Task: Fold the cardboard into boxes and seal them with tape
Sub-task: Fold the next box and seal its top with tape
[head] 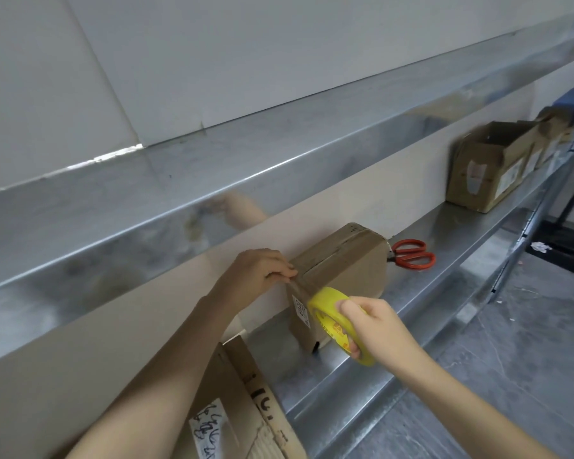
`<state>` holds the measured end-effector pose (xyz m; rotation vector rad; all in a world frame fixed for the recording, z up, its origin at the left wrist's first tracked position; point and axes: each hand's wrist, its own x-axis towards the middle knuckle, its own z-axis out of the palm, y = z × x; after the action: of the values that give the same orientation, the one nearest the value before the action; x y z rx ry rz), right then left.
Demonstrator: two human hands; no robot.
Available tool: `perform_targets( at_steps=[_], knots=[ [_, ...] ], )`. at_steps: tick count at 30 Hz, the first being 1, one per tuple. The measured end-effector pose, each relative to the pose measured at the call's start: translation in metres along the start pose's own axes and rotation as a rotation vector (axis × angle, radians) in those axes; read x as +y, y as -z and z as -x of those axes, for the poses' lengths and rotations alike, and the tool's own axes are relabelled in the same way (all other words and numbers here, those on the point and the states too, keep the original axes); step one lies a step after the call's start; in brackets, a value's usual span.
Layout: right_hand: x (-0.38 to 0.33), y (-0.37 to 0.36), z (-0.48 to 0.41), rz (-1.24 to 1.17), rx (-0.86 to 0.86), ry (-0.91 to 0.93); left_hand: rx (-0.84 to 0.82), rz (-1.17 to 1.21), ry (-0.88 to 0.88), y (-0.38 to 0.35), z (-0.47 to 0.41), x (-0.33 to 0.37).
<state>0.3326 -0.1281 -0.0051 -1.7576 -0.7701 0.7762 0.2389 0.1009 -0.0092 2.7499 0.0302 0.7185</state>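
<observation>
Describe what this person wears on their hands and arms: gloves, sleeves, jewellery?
Nothing shows. The left hand and right hand are bare, without gloves, rings or a watch, and no sleeve appears up to the frame's edge.

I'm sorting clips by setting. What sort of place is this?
Probably a stockroom or packing area: bare metal shelving along a wall, labelled cardboard boxes on it, plus a yellow tape roll and red scissors at hand.
</observation>
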Motion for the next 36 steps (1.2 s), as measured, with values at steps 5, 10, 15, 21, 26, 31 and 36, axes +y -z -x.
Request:
perform_targets(
  at_steps=[5,10,15,21,26,31,36],
  knots=[
    [-0.001,0.000,-0.003,-0.007,-0.015,-0.012,0.019,-0.086,-0.078,-0.003,-0.002,0.000],
    [-0.001,0.004,-0.002,0.006,-0.019,-0.022,-0.021,-0.219,-0.025,0.001,-0.001,-0.006],
    [0.000,0.007,-0.003,0.018,-0.008,-0.015,0.011,-0.144,0.183,-0.003,0.000,-0.001],
    [-0.001,0.007,-0.006,0.027,-0.011,-0.019,0.072,0.016,0.412,-0.008,-0.004,0.005],
    [-0.003,0.007,-0.009,0.023,-0.012,-0.010,0.159,0.088,0.605,-0.023,-0.003,0.018],
    [-0.004,0.009,-0.010,0.041,-0.005,-0.007,0.031,-0.113,0.429,-0.003,-0.012,0.023],
    [-0.002,0.013,-0.008,0.020,0.020,-0.011,0.007,0.356,0.226,-0.013,-0.008,0.029]
  ],
)
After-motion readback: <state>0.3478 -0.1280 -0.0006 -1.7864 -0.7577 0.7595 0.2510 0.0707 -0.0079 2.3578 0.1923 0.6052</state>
